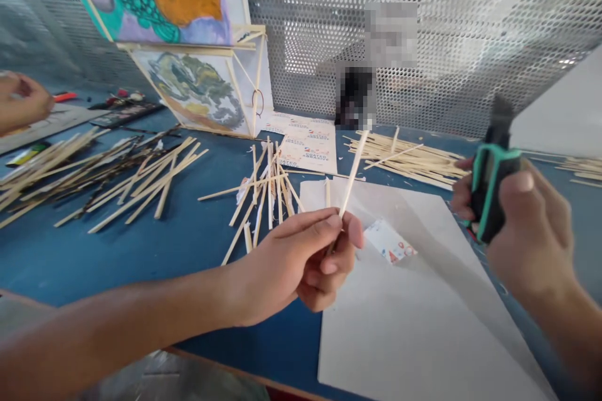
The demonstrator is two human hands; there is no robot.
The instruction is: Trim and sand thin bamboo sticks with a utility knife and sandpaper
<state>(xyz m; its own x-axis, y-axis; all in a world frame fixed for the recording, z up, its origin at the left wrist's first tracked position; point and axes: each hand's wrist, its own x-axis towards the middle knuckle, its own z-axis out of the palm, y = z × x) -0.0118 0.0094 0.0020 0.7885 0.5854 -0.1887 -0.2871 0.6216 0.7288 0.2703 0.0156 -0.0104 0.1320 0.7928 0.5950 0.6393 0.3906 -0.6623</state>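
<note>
My left hand (310,257) is closed around the lower part of a thin wooden stick (355,169), pinched between thumb and fingers and pointing up. At the right, my right hand (527,225) grips a black and teal utility knife (493,185) with its dark end upward, apart from the stick. Below both hands lies a white board (414,326) with a small piece of printed sandpaper (392,244) on it. Just beyond my left hand is a loose pile of short wooden sticks (270,185).
More sticks (150,178) spread over the blue table (188,250) at left, and another bundle (409,156) lies at the back. A sandpaper sheet (310,144) is near a stick-framed painted structure (202,88). Another person's hand (23,103) is at far left. A perforated metal panel (442,75) stands behind.
</note>
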